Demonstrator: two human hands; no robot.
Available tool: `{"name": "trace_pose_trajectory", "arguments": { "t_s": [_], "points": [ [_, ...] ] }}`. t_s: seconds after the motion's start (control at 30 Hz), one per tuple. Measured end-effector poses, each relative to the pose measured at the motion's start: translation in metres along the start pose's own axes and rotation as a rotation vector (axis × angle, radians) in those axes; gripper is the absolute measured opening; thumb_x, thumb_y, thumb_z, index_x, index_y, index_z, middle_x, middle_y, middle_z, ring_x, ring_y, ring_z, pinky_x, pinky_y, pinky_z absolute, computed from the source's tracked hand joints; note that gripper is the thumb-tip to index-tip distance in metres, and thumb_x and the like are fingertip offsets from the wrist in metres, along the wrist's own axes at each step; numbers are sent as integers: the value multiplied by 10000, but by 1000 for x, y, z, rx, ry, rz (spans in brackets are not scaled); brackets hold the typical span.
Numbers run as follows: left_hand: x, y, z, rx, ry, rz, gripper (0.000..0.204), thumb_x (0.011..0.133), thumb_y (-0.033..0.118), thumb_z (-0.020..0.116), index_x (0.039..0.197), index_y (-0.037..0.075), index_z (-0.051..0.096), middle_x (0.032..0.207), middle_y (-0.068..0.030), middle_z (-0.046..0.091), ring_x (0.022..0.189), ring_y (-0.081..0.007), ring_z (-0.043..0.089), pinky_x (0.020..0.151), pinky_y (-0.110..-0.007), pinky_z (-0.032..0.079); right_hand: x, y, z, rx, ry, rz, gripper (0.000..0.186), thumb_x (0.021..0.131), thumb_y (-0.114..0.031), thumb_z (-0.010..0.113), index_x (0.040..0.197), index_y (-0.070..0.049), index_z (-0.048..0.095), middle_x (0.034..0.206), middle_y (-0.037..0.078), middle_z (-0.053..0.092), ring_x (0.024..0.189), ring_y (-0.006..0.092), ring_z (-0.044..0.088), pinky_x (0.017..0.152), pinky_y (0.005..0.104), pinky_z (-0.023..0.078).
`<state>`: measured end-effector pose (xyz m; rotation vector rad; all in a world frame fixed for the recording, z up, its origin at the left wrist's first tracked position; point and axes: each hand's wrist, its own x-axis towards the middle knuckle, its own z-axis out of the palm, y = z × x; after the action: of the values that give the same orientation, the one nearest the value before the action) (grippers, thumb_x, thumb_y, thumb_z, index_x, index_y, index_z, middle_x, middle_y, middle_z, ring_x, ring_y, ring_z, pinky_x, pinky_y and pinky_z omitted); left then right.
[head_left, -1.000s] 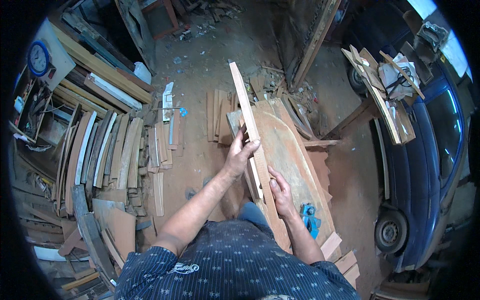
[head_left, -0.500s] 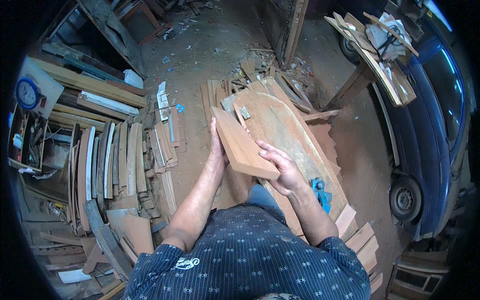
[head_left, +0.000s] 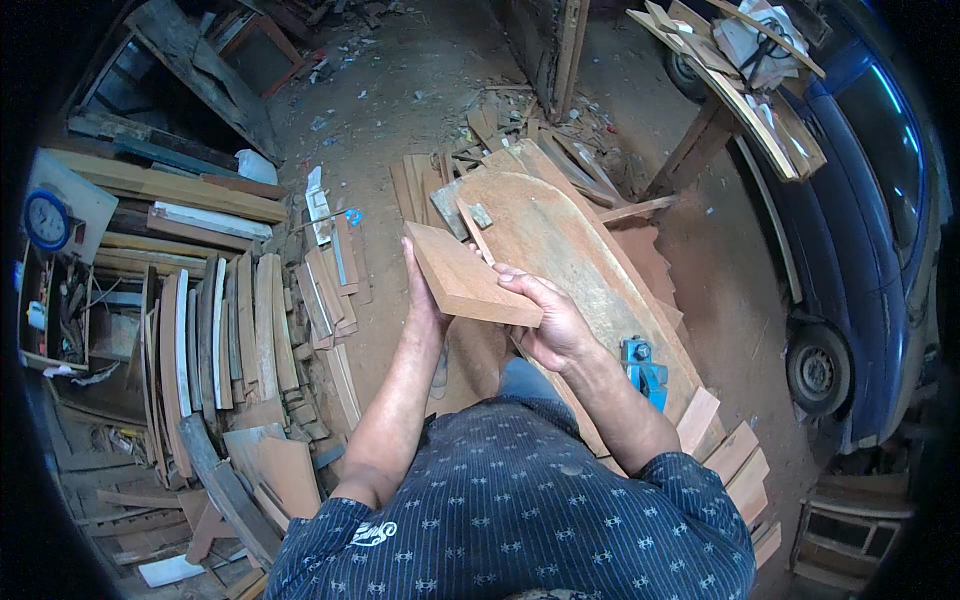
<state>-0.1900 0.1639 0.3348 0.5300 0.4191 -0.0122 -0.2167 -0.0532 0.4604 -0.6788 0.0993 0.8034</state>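
Observation:
A smooth reddish-brown wooden board (head_left: 468, 276) is held up in front of me, tilted, with its thick end edge facing me. My left hand (head_left: 424, 292) supports its left side, thumb along the edge and the other fingers hidden beneath. On the right end, my right hand (head_left: 551, 322) grips the board between thumb and fingers. Below and beyond it lies a long wooden workbench (head_left: 560, 235) with a rounded far end. A blue electric planer (head_left: 643, 372) rests on the bench to the right of my right forearm.
Stacked planks (head_left: 235, 325) fill the left side, near a blue-rimmed clock (head_left: 47, 219). Cut boards (head_left: 735, 465) lie at the bench's near right end. A dark blue car (head_left: 860, 240) stands at the right, beside a raised stand loaded with wood strips (head_left: 745, 100). Scraps litter the floor beyond.
The board has shifted slightly left and tilted, so its end edge shows more broadly. Both hands keep hold of it. The whole view has turned a little.

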Motion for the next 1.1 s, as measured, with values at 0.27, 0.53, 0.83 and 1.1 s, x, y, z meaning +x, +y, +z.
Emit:
{"name": "trace_pose_trajectory", "arguments": {
  "t_s": [0.27, 0.53, 0.83, 1.1],
  "points": [
    [-6, -8, 8, 70, 33, 24, 1069, 890, 882, 352, 1516, 17, 307, 1315, -278, 551, 1161, -400, 631, 990, -560, 545, -4, 0, -1, 52, 67, -17, 520, 993, -190, 654, 1453, -16, 488, 1192, 55, 614, 1037, 124, 623, 843, 317, 560],
    [-7, -7, 4, 67, 8, 21, 1055, 894, 875, 363, 1507, 18, 320, 1313, -266, 562, 1167, -398, 633, 1004, -547, 544, -8, -2, 5, 45, 48, -24, 494, 1001, -182, 636, 1448, -22, 499, 1197, 53, 609, 1042, 114, 623, 852, 295, 564],
    [-15, -4, -2, 96, 35, 8, 1004, 905, 852, 393, 1463, 17, 414, 1278, -247, 616, 1113, -357, 668, 956, -511, 572, -4, 5, -4, -42, 31, 25, 482, 1001, -228, 644, 1404, 10, 524, 1268, 89, 604, 1078, 151, 630, 908, 313, 552],
    [-50, 21, -93, 114, 154, -32, 857, 940, 797, 349, 1284, 49, 587, 1042, -204, 711, 879, -306, 730, 695, -411, 625, 12, 95, -169, -1114, 376, 76, 632, 947, -355, 716, 1400, 54, 551, 1245, 246, 643, 1112, 307, 668, 933, 409, 554]
  ]
}}
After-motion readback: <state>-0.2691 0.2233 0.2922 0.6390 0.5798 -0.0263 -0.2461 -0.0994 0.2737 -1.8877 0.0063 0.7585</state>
